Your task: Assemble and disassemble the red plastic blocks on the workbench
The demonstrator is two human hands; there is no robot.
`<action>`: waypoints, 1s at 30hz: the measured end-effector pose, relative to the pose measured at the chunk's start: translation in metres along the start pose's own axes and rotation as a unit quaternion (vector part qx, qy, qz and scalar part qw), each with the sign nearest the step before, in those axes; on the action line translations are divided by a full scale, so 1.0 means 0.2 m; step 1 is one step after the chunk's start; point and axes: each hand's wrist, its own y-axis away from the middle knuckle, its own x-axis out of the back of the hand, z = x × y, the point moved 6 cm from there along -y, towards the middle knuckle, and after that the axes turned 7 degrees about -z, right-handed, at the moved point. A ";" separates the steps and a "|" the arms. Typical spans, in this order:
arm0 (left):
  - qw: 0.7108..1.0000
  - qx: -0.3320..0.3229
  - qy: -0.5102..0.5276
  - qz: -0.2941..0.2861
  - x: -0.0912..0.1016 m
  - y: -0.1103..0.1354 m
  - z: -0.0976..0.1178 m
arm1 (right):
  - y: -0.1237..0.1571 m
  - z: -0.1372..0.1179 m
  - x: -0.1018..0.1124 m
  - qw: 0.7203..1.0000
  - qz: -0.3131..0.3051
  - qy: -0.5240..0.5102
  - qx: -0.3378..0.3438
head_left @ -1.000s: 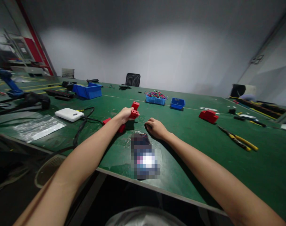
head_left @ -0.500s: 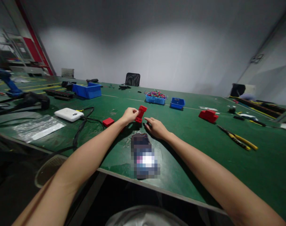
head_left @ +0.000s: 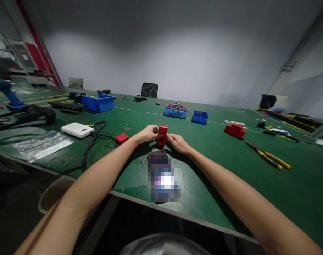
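A red plastic part (head_left: pixel 161 135) stands upright just above the green table (head_left: pixel 220 156), held between both my hands. My left hand (head_left: pixel 148 134) grips it from the left with closed fingers. My right hand (head_left: pixel 177 142) pinches it from the right. A small red block (head_left: pixel 122 138) lies on the table to the left of my left wrist. A blurred-out device (head_left: pixel 163 176) lies on the table below my hands.
A white box (head_left: pixel 77 129) with black cables (head_left: pixel 93 141) and a plastic bag (head_left: pixel 40 144) lie at left. Blue bins (head_left: pixel 98 102), (head_left: pixel 175 112), (head_left: pixel 200 116) stand further back. Another red part (head_left: pixel 235 130) and yellow-handled pliers (head_left: pixel 267 158) lie at right.
My left hand carried the red part rightward toward the middle and turned it upright. My right hand rose from the table and took hold of it.
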 end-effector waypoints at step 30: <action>0.987 -0.025 -0.085 -0.135 -0.01 0.05 0.06 | 0.00 -0.04 0.00 0.998 -0.009 0.066 0.015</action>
